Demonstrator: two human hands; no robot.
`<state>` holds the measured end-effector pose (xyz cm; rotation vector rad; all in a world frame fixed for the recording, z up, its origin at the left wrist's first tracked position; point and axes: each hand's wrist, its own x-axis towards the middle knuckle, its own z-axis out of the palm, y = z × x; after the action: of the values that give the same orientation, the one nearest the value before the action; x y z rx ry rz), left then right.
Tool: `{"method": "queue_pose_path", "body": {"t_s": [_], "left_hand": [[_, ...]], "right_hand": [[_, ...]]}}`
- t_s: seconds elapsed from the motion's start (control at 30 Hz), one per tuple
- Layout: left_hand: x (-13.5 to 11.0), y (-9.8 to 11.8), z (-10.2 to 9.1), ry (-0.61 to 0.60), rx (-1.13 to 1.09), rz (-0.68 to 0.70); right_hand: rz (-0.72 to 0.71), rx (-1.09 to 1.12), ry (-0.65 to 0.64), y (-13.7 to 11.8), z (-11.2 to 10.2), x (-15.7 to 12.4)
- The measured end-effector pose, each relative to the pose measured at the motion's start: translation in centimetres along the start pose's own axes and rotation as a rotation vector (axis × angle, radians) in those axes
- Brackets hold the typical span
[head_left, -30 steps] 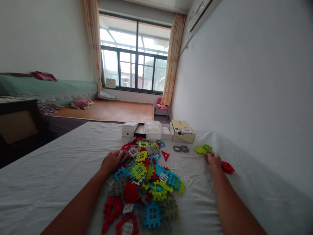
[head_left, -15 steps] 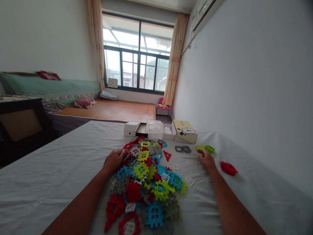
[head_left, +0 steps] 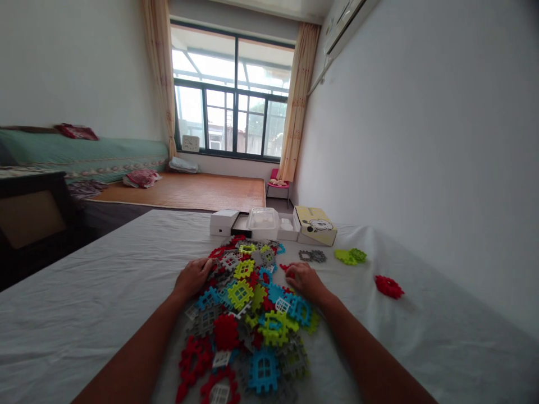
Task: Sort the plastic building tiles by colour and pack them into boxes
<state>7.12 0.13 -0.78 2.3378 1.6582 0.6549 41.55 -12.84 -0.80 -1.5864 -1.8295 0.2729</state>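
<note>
A long heap of interlocking plastic building tiles (head_left: 240,293) in red, blue, lime green and grey lies in the middle, with small white window inserts (head_left: 282,304) among them. My left hand (head_left: 193,276) rests at the heap's left edge. Its fingers curl against grey and red tiles, and what they hold, if anything, is hidden. At the heap's right side, my right hand (head_left: 304,279) has its fingers bent down over a red triangular building tile (head_left: 283,267), which is partly covered by the fingertips.
Lime green tiles (head_left: 351,256), a red stack of tiles (head_left: 388,287) and grey tiles (head_left: 312,256) lie apart on the white-covered table (head_left: 109,280). Behind the heap stand a white box (head_left: 224,223), a clear plastic container (head_left: 264,223) and a yellow cartoon box (head_left: 315,226).
My right hand has moved left from the lime green tiles to the red triangular tile. It and its arm cover the loose white inserts. My left hand stays at the heap's edge.
</note>
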Motion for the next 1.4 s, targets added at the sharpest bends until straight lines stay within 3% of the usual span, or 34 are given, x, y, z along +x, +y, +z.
{"method": "queue_pose_path", "body": {"t_s": [0.17, 0.3, 0.43, 0.57, 0.7, 0.77, 0.87, 0.93, 1.03, 1.2, 1.3, 1.4], "left_hand": [[0.2, -0.2, 0.1, -0.006, 0.008, 0.003], [0.2, -0.3, 0.1, -0.009, 0.021, 0.02], [0.2, -0.2, 0.0, -0.005, 0.029, 0.029], [0.1, -0.2, -0.1, -0.006, 0.03, 0.032], [0.2, -0.3, 0.1, -0.015, 0.033, 0.04], [0.3, -0.4, 0.2, -0.015, 0.031, 0.044], [0.4, -0.4, 0.1, -0.021, 0.035, 0.047], [0.3, -0.3, 0.1, -0.02, 0.038, 0.039], [0.2, -0.2, 0.0, -0.015, 0.034, 0.022], [0.0, -0.1, 0.0, -0.003, 0.026, 0.01], [-0.1, -0.1, 0.0, 0.002, 0.034, 0.014], [-0.1, 0.0, 0.1, -0.001, 0.029, 0.013]], "right_hand": [[0.01, -0.027, 0.054, 0.7, -0.4, -0.2], [0.091, -0.061, 0.208, 1.8, -2.1, -0.4], [0.266, -0.115, 0.429, 5.1, -8.1, -1.7], [0.528, -0.207, 0.654, 9.9, -15.5, -6.5], [0.715, -0.257, 0.716, 13.4, -18.8, -11.9], [0.742, -0.27, 0.679, 14.1, -19.0, -13.2], [0.675, -0.488, 0.618, 14.0, -18.4, -12.5], [0.544, -0.664, 0.532, 13.4, -17.4, -10.4], [0.368, -0.71, 0.372, 12.4, -14.7, -6.5], [0.255, -0.835, 0.057, 11.5, -9.9, -2.5], [0.262, -0.891, -0.073, 11.4, -9.7, -2.2], [0.326, -0.823, -0.031, 10.9, -10.8, -2.7]]}}
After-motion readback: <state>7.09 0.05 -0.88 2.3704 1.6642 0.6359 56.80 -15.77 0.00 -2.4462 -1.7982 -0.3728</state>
